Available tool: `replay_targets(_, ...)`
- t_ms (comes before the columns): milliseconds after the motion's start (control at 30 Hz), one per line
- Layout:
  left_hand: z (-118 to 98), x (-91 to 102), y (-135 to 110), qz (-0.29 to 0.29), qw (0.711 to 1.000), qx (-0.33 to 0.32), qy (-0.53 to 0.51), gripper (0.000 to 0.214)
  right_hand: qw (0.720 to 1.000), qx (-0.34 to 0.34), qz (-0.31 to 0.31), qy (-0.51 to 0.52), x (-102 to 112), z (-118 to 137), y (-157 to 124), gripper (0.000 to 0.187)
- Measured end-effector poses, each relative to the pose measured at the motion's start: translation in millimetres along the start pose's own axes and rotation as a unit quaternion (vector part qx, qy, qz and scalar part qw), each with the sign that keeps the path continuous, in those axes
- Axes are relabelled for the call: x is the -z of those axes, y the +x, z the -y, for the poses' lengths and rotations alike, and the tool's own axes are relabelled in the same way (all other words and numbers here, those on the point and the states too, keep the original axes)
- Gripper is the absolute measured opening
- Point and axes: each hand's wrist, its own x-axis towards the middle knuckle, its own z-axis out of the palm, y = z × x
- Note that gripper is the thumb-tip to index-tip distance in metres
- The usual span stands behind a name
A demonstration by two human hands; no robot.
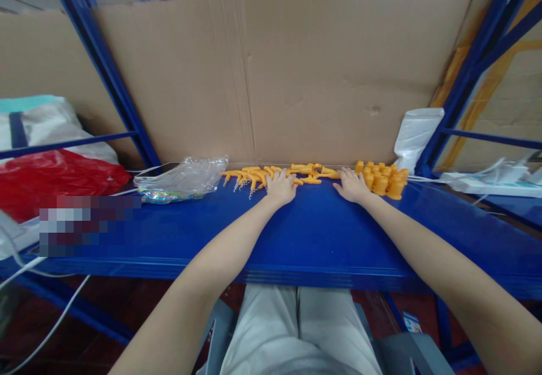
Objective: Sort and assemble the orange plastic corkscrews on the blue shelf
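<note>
Both my arms stretch across a blue shelf point(296, 234) to its back edge. My left hand point(280, 187) lies among a scatter of small orange plastic parts point(254, 175), fingers curled down onto them. My right hand point(352, 185) rests palm down between that scatter and a cluster of upright orange pieces point(385, 179), its fingers reaching toward loose orange pieces point(311, 171) at the back. What the fingers of either hand grip, if anything, is hidden.
A brown cardboard sheet point(296, 75) stands behind the shelf. A clear plastic bag point(184, 178) lies to the left, a red bag point(51, 180) further left. A white bag point(417, 132) and a white power strip point(486, 184) sit at the right. Blue rack posts point(105, 70) frame the shelf.
</note>
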Motion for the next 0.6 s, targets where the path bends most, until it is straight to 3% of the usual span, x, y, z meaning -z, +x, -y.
replay_targets(333, 0.6, -4.1, 1.0, 0.015, 1.0, -0.019, -0.008, 0.049, 1.0, 0.001, -0.014, -0.002, 9.6, -5.3, 1.9, 0.052)
replay_targets(600, -0.4, -1.2, -0.2, 0.024, 0.999, -0.014, -0.017, 0.05, 0.999, -0.025, 0.032, 0.006, 21.7, -4.9, -0.3, 0.036)
